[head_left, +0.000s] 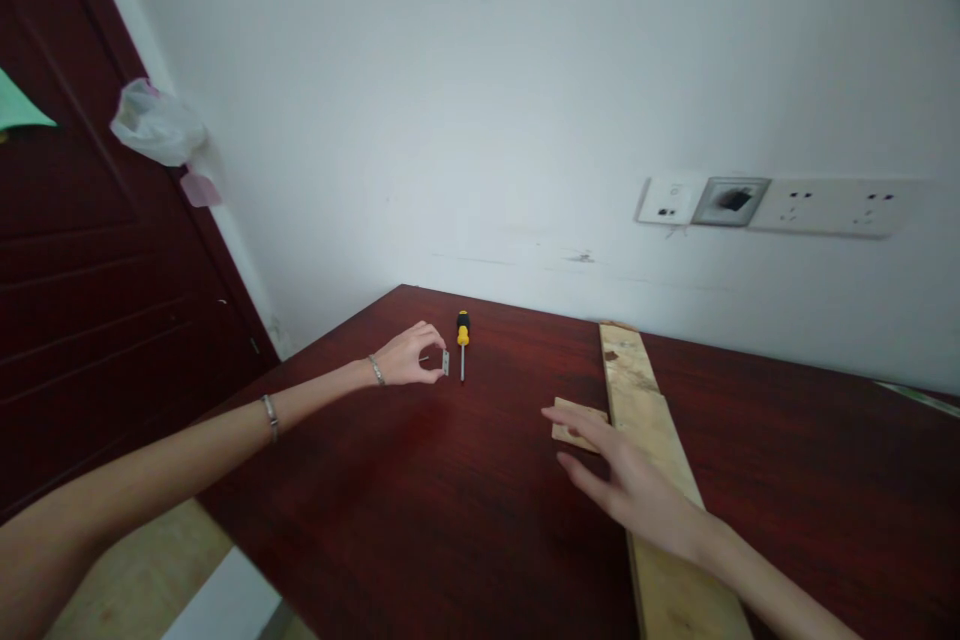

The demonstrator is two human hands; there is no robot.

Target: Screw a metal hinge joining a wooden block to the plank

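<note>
My left hand (409, 355) reaches far across the dark red table (450, 500) and pinches a small metal hinge-like piece (445, 362) between thumb and fingertips. Just right of it lies a screwdriver (463, 340) with a yellow and black handle. My right hand (622, 475) is stretched out flat with its fingers apart, fingertips over a small wooden block (571, 423). That block lies against the left side of a long pale wooden plank (649, 420), which runs from the far side toward me under my right wrist.
A white wall stands behind the table with a row of sockets and switches (772, 204). A dark red door (82, 270) is at the left, with a white plastic bag (154, 125) hanging on it. Pale floor shows below the table's left edge.
</note>
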